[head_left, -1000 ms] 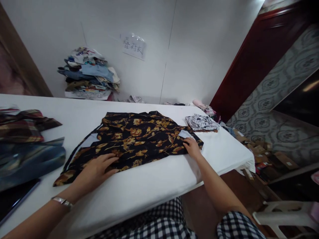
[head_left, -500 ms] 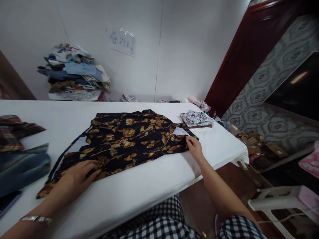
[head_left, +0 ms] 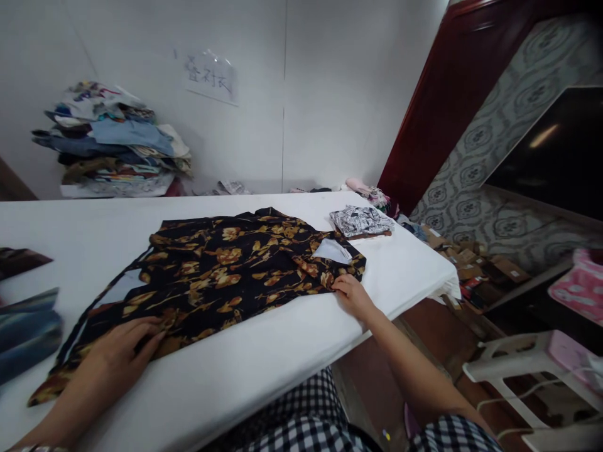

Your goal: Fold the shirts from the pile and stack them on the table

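— Since a second ago we've drawn our right hand [head_left: 352, 295] back along the floral shirt [head_left: 221, 270], bunching its near right edge.

— Is it gripping?

— Fingers are pinched together on that hem, so the cloth follows. Our left hand [head_left: 115, 345] lies flat and spread on the other end, pinning it to the white table [head_left: 264, 358].

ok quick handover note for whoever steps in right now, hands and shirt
Left hand: flat on the near left hem of the dark floral shirt.
Right hand: pinching the shirt's near right edge.
Shirt lies spread on the white table, one corner turned back showing pale lining.
Done: one black-and-white garment folded at the far right.
Left: floral shirt not yet folded.
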Motion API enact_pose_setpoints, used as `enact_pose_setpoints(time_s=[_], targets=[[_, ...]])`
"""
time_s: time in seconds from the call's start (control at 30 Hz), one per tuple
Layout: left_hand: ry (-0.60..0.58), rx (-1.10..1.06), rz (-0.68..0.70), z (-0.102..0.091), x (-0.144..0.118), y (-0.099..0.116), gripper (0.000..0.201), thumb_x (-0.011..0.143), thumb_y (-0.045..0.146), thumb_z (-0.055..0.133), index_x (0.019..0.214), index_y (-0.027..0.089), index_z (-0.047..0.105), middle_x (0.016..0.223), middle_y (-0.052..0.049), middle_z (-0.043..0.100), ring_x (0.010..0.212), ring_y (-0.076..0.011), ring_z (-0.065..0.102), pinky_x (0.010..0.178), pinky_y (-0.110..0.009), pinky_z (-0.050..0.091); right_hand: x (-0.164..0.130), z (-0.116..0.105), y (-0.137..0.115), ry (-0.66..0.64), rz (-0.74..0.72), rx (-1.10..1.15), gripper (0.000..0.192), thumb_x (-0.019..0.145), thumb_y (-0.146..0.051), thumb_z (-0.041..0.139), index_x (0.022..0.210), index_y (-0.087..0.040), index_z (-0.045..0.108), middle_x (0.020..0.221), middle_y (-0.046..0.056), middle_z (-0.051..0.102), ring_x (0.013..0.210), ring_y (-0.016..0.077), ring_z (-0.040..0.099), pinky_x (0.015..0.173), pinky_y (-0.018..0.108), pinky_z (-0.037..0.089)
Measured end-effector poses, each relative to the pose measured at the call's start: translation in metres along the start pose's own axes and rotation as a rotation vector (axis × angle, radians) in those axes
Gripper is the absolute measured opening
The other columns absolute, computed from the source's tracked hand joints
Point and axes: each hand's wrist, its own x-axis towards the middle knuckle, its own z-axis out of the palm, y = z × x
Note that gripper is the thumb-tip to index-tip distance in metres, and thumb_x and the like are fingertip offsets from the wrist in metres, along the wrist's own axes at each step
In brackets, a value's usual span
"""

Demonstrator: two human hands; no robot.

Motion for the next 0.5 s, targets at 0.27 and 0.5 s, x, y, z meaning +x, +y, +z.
enact_pose_setpoints(time_s=[0.27, 0.5], targets=[[0.029, 0.006, -0.013, -0.002, 0.000, 0.006, 0.036, 0.079, 0.052, 0.041, 0.072, 0.024, 0.063, 0.091, -0.012, 0.073, 0.085, -0.0286, 0.069, 0.084, -0.045, 0.055, 0.014, -0.005, 0.002, 0.061, 0.182, 0.197, 0.020, 0.076, -0.020, 0.057, 0.085, -0.025, 0.075, 0.087, 0.004, 0.069, 0.086, 0.0208, 0.061, 0.086, 0.038, 0.048], [0.031, -0.035, -0.031, 0.002, -0.003, 0.002, 0.034, 0.078, 0.052, 0.044, 0.070, 0.026, 0.064, 0.092, -0.011, 0.073, 0.086, -0.0287, 0.069, 0.085, -0.045, 0.055, 0.045, -0.014, 0.022, 0.095, 0.452, 0.223, 0.034, 0.086, -0.039, 0.046, 0.100, -0.022, 0.070, 0.092, 0.005, 0.074, 0.077, 0.0194, 0.068, 0.071, 0.034, 0.054]])
